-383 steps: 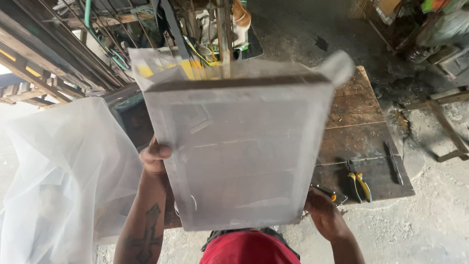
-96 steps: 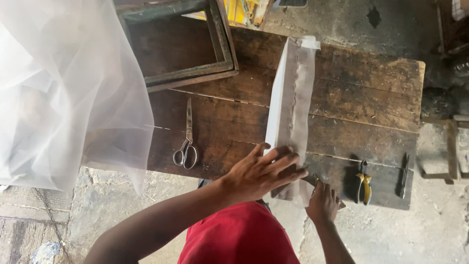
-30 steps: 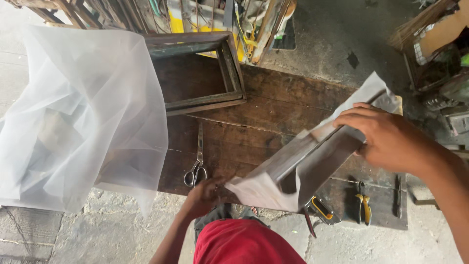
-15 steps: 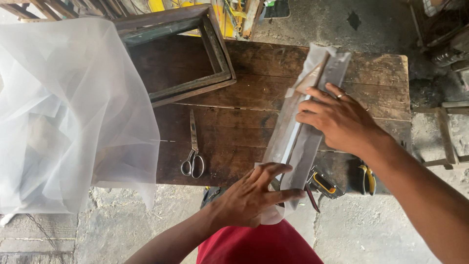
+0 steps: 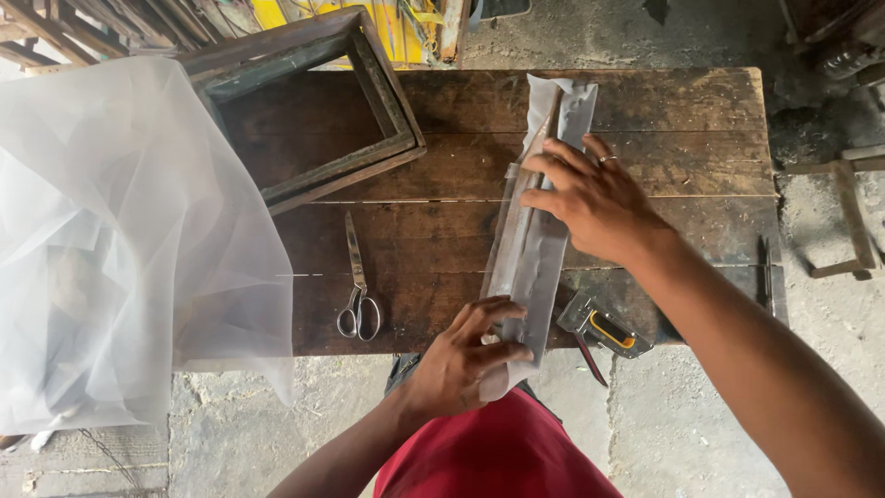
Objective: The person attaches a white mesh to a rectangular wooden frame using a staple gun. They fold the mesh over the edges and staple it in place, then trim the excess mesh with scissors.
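A wooden frame wrapped in white mesh (image 5: 537, 254) stands on its edge across the dark wooden table (image 5: 682, 111), running from the near edge to the far side. My left hand (image 5: 461, 358) grips its near end, fingers curled round the mesh where it hangs over the table's edge. My right hand (image 5: 597, 198) rests on the upper edge further along, fingers spread over the mesh and holding the frame steady. A ring shows on one finger.
Scissors (image 5: 357, 288) lie left of the frame. A yellow and grey staple gun (image 5: 604, 327) sits at the near edge, a slim dark tool (image 5: 765, 272) at the right edge. An empty wooden frame (image 5: 313, 111) lies far left, beside loose white mesh (image 5: 120, 249).
The wrapped frame, held tilted and raised by my right hand a second ago, now stands on edge along the table. My left hand has taken its near end.
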`<state>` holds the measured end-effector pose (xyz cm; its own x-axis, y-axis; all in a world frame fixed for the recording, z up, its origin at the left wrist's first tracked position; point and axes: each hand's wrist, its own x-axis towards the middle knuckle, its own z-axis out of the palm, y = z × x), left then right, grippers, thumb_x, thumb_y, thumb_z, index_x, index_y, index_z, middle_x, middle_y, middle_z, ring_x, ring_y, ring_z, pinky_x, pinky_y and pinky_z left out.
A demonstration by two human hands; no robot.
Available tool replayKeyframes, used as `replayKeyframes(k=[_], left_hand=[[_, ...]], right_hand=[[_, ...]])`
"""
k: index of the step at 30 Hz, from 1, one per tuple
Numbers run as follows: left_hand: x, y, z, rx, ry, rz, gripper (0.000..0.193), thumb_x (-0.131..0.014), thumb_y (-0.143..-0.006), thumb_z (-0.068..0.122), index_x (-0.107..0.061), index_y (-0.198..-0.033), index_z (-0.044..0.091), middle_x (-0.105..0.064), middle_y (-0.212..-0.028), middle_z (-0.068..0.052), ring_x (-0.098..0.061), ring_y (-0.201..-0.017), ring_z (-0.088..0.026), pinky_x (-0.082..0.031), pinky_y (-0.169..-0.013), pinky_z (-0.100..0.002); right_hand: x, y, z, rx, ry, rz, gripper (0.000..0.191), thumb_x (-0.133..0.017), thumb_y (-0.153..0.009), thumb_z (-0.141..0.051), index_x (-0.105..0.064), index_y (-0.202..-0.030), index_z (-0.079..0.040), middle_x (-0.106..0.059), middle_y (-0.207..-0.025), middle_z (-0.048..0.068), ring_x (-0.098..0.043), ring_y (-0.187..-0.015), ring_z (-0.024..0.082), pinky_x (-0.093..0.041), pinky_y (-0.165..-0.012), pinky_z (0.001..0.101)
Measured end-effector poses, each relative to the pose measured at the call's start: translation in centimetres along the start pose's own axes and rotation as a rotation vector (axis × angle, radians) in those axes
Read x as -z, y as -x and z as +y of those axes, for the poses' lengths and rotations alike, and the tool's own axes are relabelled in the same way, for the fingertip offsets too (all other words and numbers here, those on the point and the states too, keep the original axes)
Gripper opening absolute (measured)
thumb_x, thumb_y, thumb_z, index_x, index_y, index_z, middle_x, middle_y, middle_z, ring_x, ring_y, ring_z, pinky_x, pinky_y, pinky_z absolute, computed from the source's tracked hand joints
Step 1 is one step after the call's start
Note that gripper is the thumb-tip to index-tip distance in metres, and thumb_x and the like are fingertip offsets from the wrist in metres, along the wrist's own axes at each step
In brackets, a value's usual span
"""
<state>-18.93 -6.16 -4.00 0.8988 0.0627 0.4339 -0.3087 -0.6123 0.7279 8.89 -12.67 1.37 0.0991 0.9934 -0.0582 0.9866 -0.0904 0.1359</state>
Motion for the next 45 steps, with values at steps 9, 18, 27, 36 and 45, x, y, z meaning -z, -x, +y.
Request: replayKeyframes(k=[9,18,27,36,45], left_hand=[[0.6,0.3,1.5,0.158,0.110,0.013,0.028,-0.069,-0.082,-0.005,-0.076,-0.105,0.010,-0.058,-0.144,-0.015,-0.076,-0.102,-0.028,-0.065,-0.084,-0.037],[-1.7,1.0,-0.3,0.011,-0.151,-0.025,0.023,-0.065,-0.081,-0.012,-0.071,-0.091,0.007,-0.068,-0.134,-0.010,-0.073,-0.094,-0.015,-0.065,-0.066,-0.024],[-1.3,0.1,1.0,0.172,-0.058,-0.124,0.022,-0.088,-0.077,0.010,-0.071,-0.088,0.002,-0.066,-0.132,-0.018,-0.076,-0.085,-0.017,-0.066,-0.061,-0.029],[-0.1,-3.3,2.7,0.071,0.061,-0.394,0.060,-0.054,-0.077,0.011,-0.057,-0.136,-0.001,-0.061,-0.133,-0.023,-0.073,-0.086,-0.022,-0.056,-0.043,-0.024],[-0.5,-4.9,0.1,0.020,0.122,-0.378,0.047,-0.052,-0.099,-0.005,-0.062,-0.142,0.010,-0.072,-0.117,-0.008,-0.065,-0.068,-0.009,-0.061,-0.060,-0.022]], right_hand=[[-3.4,9.4,-5.5,-0.507,-0.913,0.284,0.061,-0.073,-0.085,-0.008,-0.051,-0.141,-0.010,-0.045,-0.149,0.017,-0.049,-0.135,0.032,-0.058,-0.094,0.0436],[-12.4,20.6,-13.7,-0.813,-1.433,0.224,0.045,-0.076,-0.083,-0.014,-0.065,-0.126,-0.004,-0.075,-0.112,0.008,-0.072,-0.101,0.022,-0.057,-0.088,0.0372],[-11.9,19.4,-17.4,-0.682,-1.800,0.144,0.027,-0.075,-0.089,-0.019,-0.067,-0.110,-0.003,-0.073,-0.100,0.007,-0.073,-0.095,0.018,-0.059,-0.088,0.0336],[-3.6,20.7,-17.2,-0.729,-1.543,0.131,0.034,-0.083,-0.081,-0.029,-0.071,-0.102,-0.005,-0.076,-0.096,0.009,-0.074,-0.090,0.021,-0.058,-0.078,0.0362],[-1.1,19.2,-19.7,-0.973,-0.982,0.653,0.044,-0.086,-0.074,-0.021,-0.065,-0.108,-0.002,-0.072,-0.104,0.013,-0.071,-0.077,0.022,-0.057,-0.064,0.0318]])
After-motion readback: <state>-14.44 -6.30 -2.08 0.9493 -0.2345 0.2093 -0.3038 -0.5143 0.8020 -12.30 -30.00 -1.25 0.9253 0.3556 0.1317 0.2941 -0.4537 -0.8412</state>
